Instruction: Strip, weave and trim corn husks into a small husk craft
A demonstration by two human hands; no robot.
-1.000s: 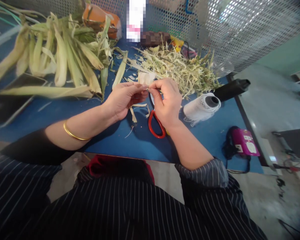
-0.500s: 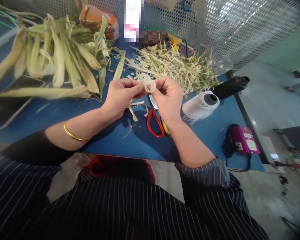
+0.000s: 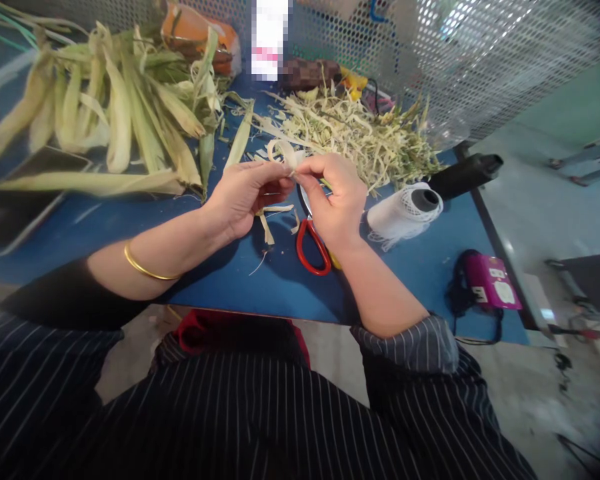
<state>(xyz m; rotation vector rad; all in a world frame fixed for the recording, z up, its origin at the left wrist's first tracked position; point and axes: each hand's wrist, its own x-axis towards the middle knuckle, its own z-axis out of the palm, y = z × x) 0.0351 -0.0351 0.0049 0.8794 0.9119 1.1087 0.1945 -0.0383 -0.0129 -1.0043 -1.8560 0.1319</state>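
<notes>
A pale strip of corn husk (image 3: 281, 151), bent into loops, rises from the pinched fingertips of both hands. My left hand (image 3: 247, 197), closed at thumb and forefinger, grips its lower end from the left. From the right, my right hand (image 3: 333, 200) pinches the same end, so the fingertips nearly meet and partly hide it. Scissors with a red and a yellow handle (image 3: 313, 248) lie on the table under my right hand. Short husk scraps (image 3: 266, 227) rest below the left fingers.
Whole corn husks (image 3: 120, 127) are heaped at the left, near a dark flat tablet-like object (image 3: 27, 207). Shredded husk (image 3: 360, 137) is piled behind the hands. At the right stand a white thread cone (image 3: 405, 212), a black cylinder (image 3: 467, 175) and a magenta box with a cord (image 3: 497, 281).
The husk strip's loops were turned toward me half a second ago; now they stand up and lean left above the fingers. Both hands rolled slightly and kept their pinch.
</notes>
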